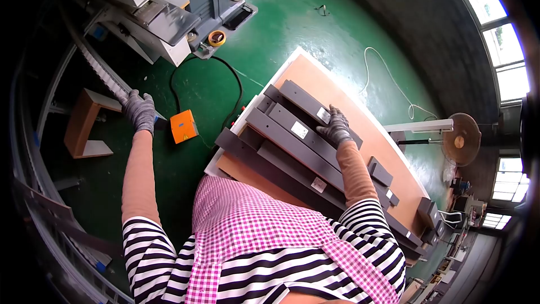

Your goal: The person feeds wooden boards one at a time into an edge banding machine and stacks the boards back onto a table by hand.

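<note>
My left hand (139, 111), in a grey glove, rests at the end of the roller rail (101, 70) on the machine frame, its fingers spread a little over the edge. My right hand (336, 126), gloved too, lies with parted fingers on a long dark grey board (304, 99), beside a white label (324, 115). More dark boards (292, 141) with labels are stacked next to it on a wooden panel with white edges (394, 163).
A grey machine (194, 0) with a tape roll (216, 38) stands at the upper left. An orange box (183, 126) and black cable (239, 79) lie on the green floor. A brown and white frame piece (81, 124) is at left, a round fan (461, 139) at right.
</note>
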Tool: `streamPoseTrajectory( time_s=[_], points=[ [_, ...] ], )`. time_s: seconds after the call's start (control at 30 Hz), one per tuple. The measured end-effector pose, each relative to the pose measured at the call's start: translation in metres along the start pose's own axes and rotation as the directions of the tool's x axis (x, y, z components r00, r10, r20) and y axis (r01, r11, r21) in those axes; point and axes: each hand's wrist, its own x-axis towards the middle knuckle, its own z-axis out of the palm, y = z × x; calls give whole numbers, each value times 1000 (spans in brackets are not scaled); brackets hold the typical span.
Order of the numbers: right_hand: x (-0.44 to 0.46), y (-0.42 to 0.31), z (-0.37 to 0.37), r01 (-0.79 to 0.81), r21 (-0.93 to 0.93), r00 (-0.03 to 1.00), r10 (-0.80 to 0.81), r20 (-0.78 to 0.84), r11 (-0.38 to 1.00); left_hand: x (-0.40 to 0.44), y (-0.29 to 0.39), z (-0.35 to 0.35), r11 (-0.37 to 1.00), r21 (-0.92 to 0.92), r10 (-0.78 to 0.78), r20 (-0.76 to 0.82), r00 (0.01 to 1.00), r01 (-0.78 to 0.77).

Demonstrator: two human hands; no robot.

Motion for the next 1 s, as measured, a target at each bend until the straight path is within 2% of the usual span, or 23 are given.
streamPoseTrajectory(
  time_s=[0.03,0.07,0.13,0.27,0.3,0.43,0.53,0.67,0.73,0.77,0.9,0.97,1.0],
  points=[
    [8,0,10,36,39,997,-33,-67,999,1,-2,3,1000,16,16,-10,1000,-16],
    [16,1,12,38,42,997,-36,-66,998,2,-4,3,999,25,22,-16,1000,-22],
    [27,-4,11,-18,108,999,14,33,994,0,1,-3,1000,20,0,11,1000,0],
    [30,4,12,-52,140,999,52,0,989,-3,7,-10,1000,13,-25,48,999,24],
    [32,5,8,-54,144,998,48,46,988,-4,8,-12,1000,15,-21,52,998,20],
    [24,0,0,16,81,999,-19,40,997,-4,7,-10,1000,-3,-15,50,999,16],
    [22,-16,2,26,20,999,-26,-30,999,-3,4,-6,1000,12,-13,41,999,12],
    [43,-27,9,-63,-2,998,63,-27,998,-2,2,-6,1000,-6,-15,52,999,16],
    [50,-27,7,-132,1,989,132,61,991,-1,2,-4,999,-34,-29,67,997,32],
    [52,-21,14,-100,-11,995,100,-24,995,0,1,-2,1000,-15,-21,54,998,22],
    [59,-19,14,-95,-17,995,95,-19,995,-3,6,-10,999,-4,-36,72,997,36],
    [58,-23,8,-124,-25,988,126,93,992,-2,2,-7,999,-19,-34,76,997,35],
    [57,-23,9,-127,-26,987,129,92,992,-1,3,-6,999,-26,-29,72,997,31]
  ],
)
